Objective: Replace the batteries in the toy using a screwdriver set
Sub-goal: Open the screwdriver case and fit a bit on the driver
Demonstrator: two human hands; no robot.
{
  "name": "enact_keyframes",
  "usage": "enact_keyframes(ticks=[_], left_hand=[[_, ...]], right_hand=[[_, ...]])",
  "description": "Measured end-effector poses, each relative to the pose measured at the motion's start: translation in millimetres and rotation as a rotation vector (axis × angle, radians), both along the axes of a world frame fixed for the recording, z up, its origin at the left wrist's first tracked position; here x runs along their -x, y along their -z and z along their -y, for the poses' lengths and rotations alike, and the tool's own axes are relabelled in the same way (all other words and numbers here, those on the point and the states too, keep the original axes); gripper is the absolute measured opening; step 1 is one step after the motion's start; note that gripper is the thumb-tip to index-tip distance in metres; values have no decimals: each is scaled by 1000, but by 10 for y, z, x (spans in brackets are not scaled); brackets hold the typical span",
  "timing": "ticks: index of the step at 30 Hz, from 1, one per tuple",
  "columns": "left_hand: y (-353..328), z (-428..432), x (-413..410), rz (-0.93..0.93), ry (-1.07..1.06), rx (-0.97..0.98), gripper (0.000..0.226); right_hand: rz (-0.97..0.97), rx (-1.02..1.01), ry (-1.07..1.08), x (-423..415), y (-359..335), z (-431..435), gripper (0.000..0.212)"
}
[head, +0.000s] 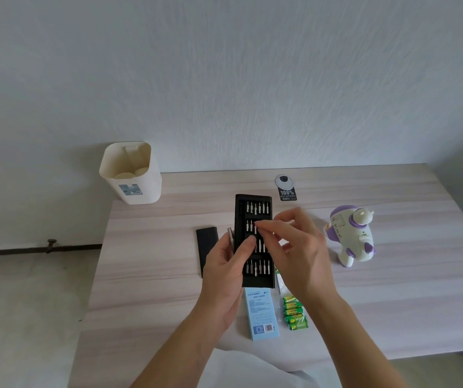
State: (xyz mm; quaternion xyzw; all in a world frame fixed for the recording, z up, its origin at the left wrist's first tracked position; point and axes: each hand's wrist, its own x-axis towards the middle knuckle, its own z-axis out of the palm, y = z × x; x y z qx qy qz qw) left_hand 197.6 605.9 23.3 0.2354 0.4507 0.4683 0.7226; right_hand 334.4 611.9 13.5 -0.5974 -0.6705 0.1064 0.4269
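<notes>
Head view: right hand (294, 247) fingers pinch small steel bit (255, 229) in black tray (253, 281); left hand (228, 266) grips silver driver (230, 237); shallow pinch may drop bit.

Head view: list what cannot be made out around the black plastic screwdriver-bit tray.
In the head view:
- Black plastic screwdriver-bit tray: middle rows hidden by the right hand and left hand.
- Whether the right hand pinches a bit: too small.
- Silver metal screwdriver handle: lower part inside the left hand.
</notes>
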Motion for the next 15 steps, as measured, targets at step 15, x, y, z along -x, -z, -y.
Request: enact_keyframes(ticks=[15], left_hand=[[55,-5,-8,-135,20,-26,13]], right_hand=[[90,78,-100,-103,-92,-33,12]])
